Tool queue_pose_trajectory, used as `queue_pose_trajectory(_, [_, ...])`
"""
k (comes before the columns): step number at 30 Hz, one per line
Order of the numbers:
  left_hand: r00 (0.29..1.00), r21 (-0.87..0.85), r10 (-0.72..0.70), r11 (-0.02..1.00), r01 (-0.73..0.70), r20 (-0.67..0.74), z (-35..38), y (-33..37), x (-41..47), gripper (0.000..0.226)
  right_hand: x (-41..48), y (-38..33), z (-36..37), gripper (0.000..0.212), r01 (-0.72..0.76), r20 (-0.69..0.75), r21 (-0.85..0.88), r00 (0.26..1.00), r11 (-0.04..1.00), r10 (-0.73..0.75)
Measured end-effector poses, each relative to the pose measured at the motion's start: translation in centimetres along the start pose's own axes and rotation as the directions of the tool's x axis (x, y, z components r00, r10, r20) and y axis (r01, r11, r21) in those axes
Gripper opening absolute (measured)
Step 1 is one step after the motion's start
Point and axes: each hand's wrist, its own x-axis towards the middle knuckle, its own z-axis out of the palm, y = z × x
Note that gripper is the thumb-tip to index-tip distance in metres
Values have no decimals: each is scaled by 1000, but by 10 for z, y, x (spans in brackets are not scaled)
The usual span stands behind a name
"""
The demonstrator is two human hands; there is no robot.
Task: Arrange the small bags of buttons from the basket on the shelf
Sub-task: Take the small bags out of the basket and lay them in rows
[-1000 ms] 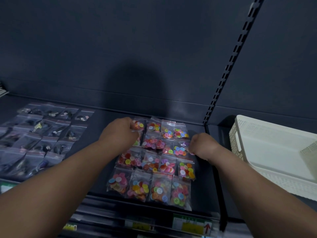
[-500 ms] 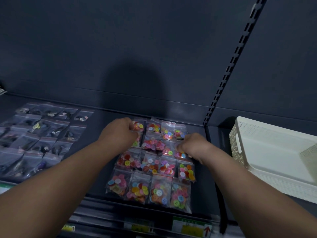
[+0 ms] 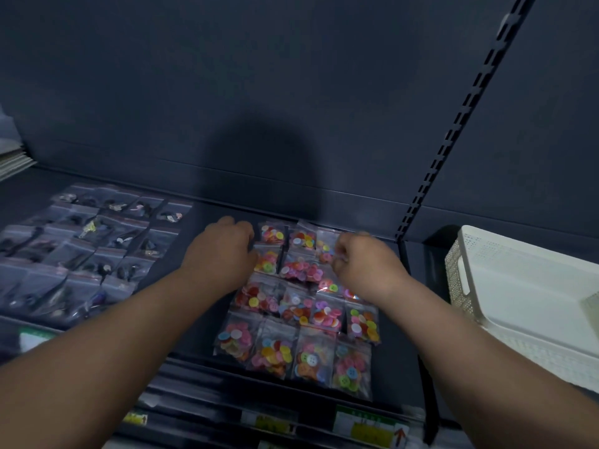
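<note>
Small clear bags of colourful buttons lie in a grid of rows on the dark shelf. My left hand is at the grid's back left corner, its curled fingers holding the edge of a bag there. Over the back right bags, my right hand pinches the clear top of one bag. Both hands cover some of the bags. The white perforated basket stands to the right and looks empty inside.
Several clear bags of dark items lie in rows on the shelf's left part. A slotted upright divides the shelf from the basket's bay. Price labels run along the front rail. Stacked pale sheets show at far left.
My right hand has moved left and back, from the grid's right edge onto the back right bags. My left hand has stayed at the back left corner.
</note>
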Motion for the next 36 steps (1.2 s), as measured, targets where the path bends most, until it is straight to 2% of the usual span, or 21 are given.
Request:
queue_pose_trajectory(4, [998, 116, 37, 993, -31, -57, -13, -17, -12, 38, 2, -30, 3, 20, 142, -10, -66, 990, 988, -143])
queue_pose_trajectory(6, [996, 143, 44, 989, -32, -79, -21, -29, -18, 38, 4, -47, 5, 29, 176, 2, -92, 984, 980, -176])
queue_pose_trajectory(11, [993, 114, 18, 993, -5, -113, -48, -73, -34, 41, 6, -100, 19, 45, 254, -2, -99, 967, 962, -255])
queue_pose_trajectory(17, [992, 72, -38, 996, 47, -121, -92, -153, -59, 40, 1, -180, 46, 46, 285, -6, -76, 958, 956, -286])
queue_pose_trajectory(22, [990, 63, -94, 993, 100, -102, -122, -227, -76, 40, -10, -241, 70, 38, 261, 19, -70, 965, 963, -260])
queue_pose_trajectory(26, [994, 82, -71, 994, 78, -81, -130, -265, -86, 36, -17, -277, 86, 39, 241, 36, -71, 970, 968, -239])
queue_pose_trajectory(31, [1000, 75, 13, 997, -11, -24, -130, -281, -91, 41, -32, -297, 97, 40, 163, 34, -65, 986, 985, -161])
queue_pose_trajectory(36, [994, -10, 109, 994, -109, 8, -123, -269, -90, 41, -56, -285, 94, 40, 34, 26, -98, 999, 995, -31])
